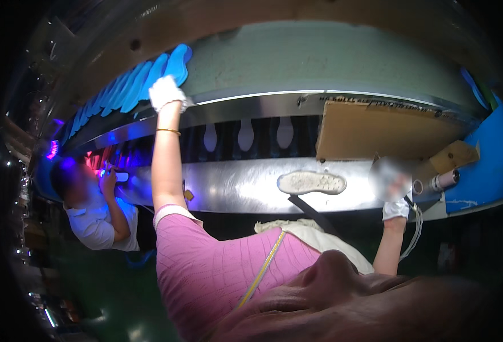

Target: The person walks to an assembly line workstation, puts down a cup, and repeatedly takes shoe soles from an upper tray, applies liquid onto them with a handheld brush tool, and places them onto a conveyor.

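Observation:
My left hand (pixel 167 94), in a white glove, reaches up to the conveyor at the far left. Its fingers are curled on the near end of a blue insole (pixel 178 60), the last in an overlapping row of blue insoles (pixel 111 91). On the steel ledge (pixel 228 185) in front of me lies a single off-white, sole-shaped piece (pixel 312 183), touched by neither hand. My right hand (pixel 396 209), also in a white glove, is at the ledge's right end. A smeared patch covers its fingers, so what they hold, if anything, is hidden.
Pale soles (pixel 245 135) stand in the dark gap under the conveyor (pixel 320 60). A cardboard sheet (pixel 371 131) leans there. To the right are a roll (pixel 447 179), a blue bin (pixel 485 165) and a hanging cord (pixel 415 233). A co-worker (pixel 100 214) works at the left under violet light.

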{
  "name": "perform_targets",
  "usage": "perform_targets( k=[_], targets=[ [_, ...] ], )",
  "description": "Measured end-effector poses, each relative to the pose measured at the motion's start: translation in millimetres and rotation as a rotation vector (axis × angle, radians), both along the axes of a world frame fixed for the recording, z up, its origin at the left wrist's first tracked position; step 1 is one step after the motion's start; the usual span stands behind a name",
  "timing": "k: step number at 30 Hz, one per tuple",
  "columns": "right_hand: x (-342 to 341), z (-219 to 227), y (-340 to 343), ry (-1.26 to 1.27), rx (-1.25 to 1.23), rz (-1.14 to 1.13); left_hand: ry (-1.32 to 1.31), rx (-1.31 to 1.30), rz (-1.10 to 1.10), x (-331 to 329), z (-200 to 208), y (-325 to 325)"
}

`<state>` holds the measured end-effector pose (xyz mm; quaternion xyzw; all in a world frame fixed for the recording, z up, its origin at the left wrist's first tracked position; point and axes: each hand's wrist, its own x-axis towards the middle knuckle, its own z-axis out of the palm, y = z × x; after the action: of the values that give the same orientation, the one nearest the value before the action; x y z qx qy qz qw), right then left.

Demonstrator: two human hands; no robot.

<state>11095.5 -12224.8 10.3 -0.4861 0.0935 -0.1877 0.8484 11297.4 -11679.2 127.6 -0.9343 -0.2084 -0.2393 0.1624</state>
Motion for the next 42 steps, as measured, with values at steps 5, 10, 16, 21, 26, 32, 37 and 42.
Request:
perform_targets(
  k=[5, 10, 16, 21, 26, 32, 37, 42],
  targets=[
    [6, -15, 34, 0.045, -0.087, 0.068, -0.301, -0.389, -0.640, -19, -17, 26],
    [11, -21, 52, 0.089, -0.060, 0.112, -0.917, -1.057, -1.328, -26, 9, -24],
    [4, -11, 62, 0.047, -0.074, 0.063, -0.553, -2.121, -1.907, -48, 39, -89],
    [9, 2, 87, -0.048, -0.148, 0.095, 0.576, -3.187, -1.290, -33, -69, -182],
    [15, -5, 107, -0.041, -0.391, 0.155, 0.843, -3.261, -0.656, -98, -146, -249],
    [47, 16, 119, 0.011, -0.490, 0.082, 0.867, -3.671, -0.715, -119, -144, -263],
    [62, 13, 120, 0.035, -0.773, -0.121, 0.611, -3.171, -0.675, -114, -145, -285],
    [48, 13, 133, -0.137, -0.590, 0.069, 0.473, -3.030, -0.677, -110, -137, -295]
  ],
)
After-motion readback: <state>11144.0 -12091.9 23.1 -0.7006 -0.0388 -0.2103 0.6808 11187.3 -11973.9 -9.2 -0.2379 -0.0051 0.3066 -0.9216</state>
